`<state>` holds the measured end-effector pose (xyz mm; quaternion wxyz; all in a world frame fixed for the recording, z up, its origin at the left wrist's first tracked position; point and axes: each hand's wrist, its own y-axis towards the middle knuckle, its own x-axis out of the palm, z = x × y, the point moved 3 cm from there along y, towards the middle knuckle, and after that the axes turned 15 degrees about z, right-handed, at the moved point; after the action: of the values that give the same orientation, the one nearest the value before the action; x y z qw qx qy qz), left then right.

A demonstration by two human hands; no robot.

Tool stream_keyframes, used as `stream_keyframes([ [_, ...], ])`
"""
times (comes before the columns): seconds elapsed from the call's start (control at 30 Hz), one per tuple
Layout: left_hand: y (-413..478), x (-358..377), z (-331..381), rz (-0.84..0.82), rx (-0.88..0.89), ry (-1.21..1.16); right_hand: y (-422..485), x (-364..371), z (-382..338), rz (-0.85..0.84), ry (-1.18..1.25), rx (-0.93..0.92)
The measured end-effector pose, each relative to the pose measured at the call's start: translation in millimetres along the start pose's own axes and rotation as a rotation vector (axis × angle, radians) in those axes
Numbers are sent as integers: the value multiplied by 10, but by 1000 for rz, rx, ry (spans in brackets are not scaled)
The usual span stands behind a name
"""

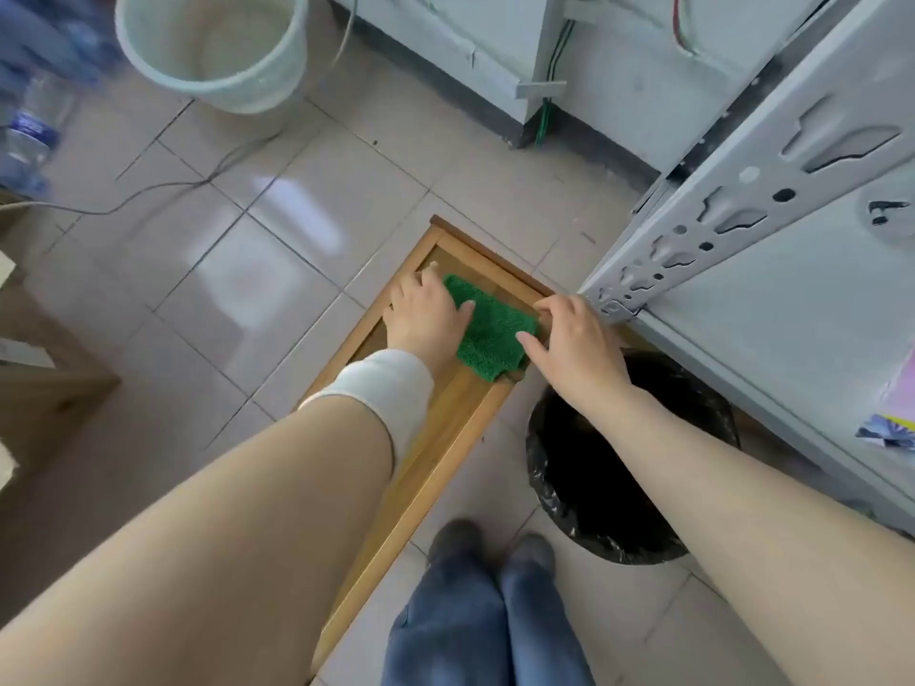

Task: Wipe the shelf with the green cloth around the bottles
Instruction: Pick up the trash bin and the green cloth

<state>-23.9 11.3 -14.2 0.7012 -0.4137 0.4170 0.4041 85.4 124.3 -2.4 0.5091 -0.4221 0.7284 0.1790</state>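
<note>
A narrow wooden shelf (448, 428) with a raised rim stands below me on the tiled floor. The green cloth (490, 334) lies flat on its far half. My left hand (426, 311) presses on the cloth's left edge, thumb spread over it. My right hand (574, 344) rests on the shelf's right rim, its thumb touching the cloth's right edge. No bottle stands on the visible part of the shelf; my left forearm, with a white wrist band, hides its middle. Blurred plastic bottles (29, 131) lie at the far left of the floor.
A black-lined waste bin (629, 537) sits just right of the shelf. A grey metal rack (772, 190) rises on the right. A pale green basket (213, 47) stands at the back, with a cable (148, 190) across the tiles. My feet (490, 547) are in front.
</note>
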Motion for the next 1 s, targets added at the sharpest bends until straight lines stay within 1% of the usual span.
stream_keyframes([
  [0.1,136,150,-105,32,-65,-17,145,181,71,36,29,12],
  [0.2,207,239,-191,-15,-131,-174,240,278,76,37,34,2],
  [0.3,249,226,-235,-39,-73,-283,322,302,93,41,78,27],
  [0.37,226,169,-240,-62,-25,-424,348,302,88,20,168,47],
  [0.4,197,130,-221,-91,2,-501,354,296,77,-17,231,61],
  [0.47,132,33,-173,-158,53,-633,346,269,70,-148,362,89],
  [0.57,38,-163,-34,-239,123,-751,293,205,91,-301,453,127],
  [0.67,-71,-292,75,-260,115,-756,108,69,114,-361,624,219],
  [0.73,-180,-307,146,-299,74,-742,-78,-49,169,-399,741,317],
  [0.8,-322,-260,212,-340,19,-684,-284,-143,295,-410,792,413],
  [0.87,-500,-133,263,-335,-56,-628,-497,-210,504,-367,794,491],
  [0.93,-757,91,292,-327,-136,-569,-714,-258,784,-287,789,586],
  [1.0,-1100,380,308,-382,-198,-492,-926,-289,1084,-190,832,714],
])
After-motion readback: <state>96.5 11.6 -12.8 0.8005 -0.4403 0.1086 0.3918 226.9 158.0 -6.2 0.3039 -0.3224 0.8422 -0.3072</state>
